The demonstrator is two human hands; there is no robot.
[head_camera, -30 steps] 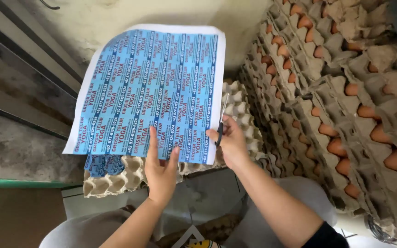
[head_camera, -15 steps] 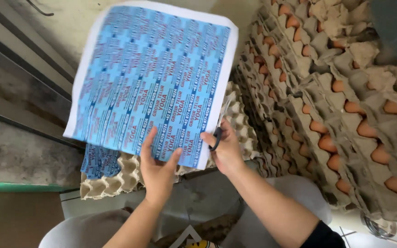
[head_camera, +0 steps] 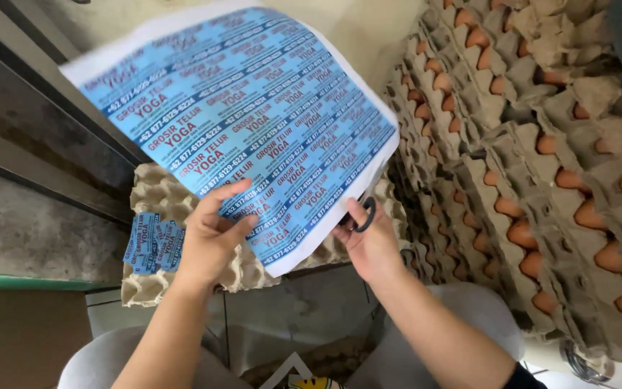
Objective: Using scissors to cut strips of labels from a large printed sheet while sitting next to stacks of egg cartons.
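My left hand (head_camera: 210,241) pinches the near edge of a large white sheet (head_camera: 239,122) printed with rows of small blue labels. The sheet is lifted and turned at an angle above an empty cardboard egg tray (head_camera: 156,277). My right hand (head_camera: 368,241) holds black-handled scissors (head_camera: 366,214) with a finger through one loop, right at the sheet's near right edge; the blades are hidden under the paper. A small pile of cut blue labels (head_camera: 154,241) lies on the tray's left side.
Tall stacks of cardboard trays filled with brown eggs (head_camera: 541,166) fill the right side. A dark metal frame and a concrete ledge (head_camera: 30,209) run along the left. My knees in grey fabric (head_camera: 462,324) are below.
The sheet has been rotated clockwise and raised closer to the camera. Both hands shifted along its near edge, and the cut labels on the tray are more exposed.
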